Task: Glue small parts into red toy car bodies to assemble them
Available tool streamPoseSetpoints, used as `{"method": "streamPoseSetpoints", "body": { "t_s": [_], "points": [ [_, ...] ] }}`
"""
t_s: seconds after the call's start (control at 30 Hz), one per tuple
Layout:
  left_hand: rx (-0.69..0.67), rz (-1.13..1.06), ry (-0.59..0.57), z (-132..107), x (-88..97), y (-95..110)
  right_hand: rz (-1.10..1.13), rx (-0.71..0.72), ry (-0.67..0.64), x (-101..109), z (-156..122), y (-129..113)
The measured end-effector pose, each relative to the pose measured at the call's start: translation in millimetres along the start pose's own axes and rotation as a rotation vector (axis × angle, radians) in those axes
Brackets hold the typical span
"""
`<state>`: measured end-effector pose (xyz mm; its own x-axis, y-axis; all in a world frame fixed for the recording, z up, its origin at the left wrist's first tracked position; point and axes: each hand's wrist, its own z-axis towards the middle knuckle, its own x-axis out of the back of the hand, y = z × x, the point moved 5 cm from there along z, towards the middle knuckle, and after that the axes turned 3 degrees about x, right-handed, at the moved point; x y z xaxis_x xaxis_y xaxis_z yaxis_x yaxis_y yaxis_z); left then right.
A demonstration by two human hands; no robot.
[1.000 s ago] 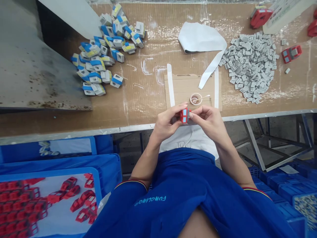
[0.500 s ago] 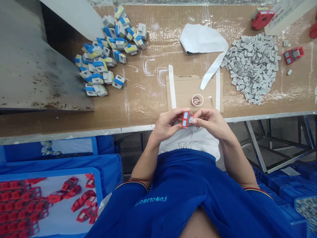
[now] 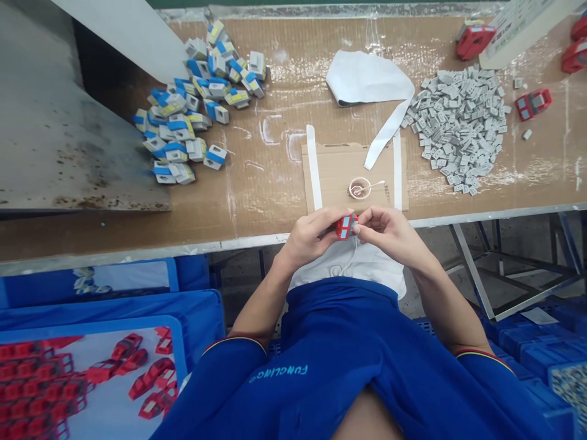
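Red toy vehicle (image 3: 346,227), clamped in both hands (image 3: 307,238) (image 3: 389,235), blue shirt (image 3: 339,342), lettering (image 3: 279,374) starting "FUN"

Red toy vehicle (image 3: 347,227) with pale blue windows (image 3: 346,222), light grey pieces (image 3: 458,125)

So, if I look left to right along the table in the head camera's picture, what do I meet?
Heap of blue-and-grey pieces → left hand → held red toy → right hand → heap of small grey pieces → loose red toy car → red pieces at the edge.
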<state>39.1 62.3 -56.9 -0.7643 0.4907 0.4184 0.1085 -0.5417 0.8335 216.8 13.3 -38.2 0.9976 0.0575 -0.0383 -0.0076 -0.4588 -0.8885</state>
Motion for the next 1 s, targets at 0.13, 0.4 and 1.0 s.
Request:
{"method": "streamPoseSetpoints", "body": {
  "t_s": [0.13, 0.4, 1.0],
  "points": [
    [0.022, -0.032, -0.033, 0.1, -0.4, -1.4, -0.071, -0.022, -0.015, 1.8, 2.4, -0.5],
    [0.052, -0.1, -0.053, 1.2, 2.6, -5.2, -0.073, -0.033, -0.096, 2.6, 12.0, 1.3],
    [0.018, -0.188, -0.037, 1.3, 5.7, -6.0, 0.12, 0.017, -0.001, -12.2, 3.2, 8.1]
  ]
}}
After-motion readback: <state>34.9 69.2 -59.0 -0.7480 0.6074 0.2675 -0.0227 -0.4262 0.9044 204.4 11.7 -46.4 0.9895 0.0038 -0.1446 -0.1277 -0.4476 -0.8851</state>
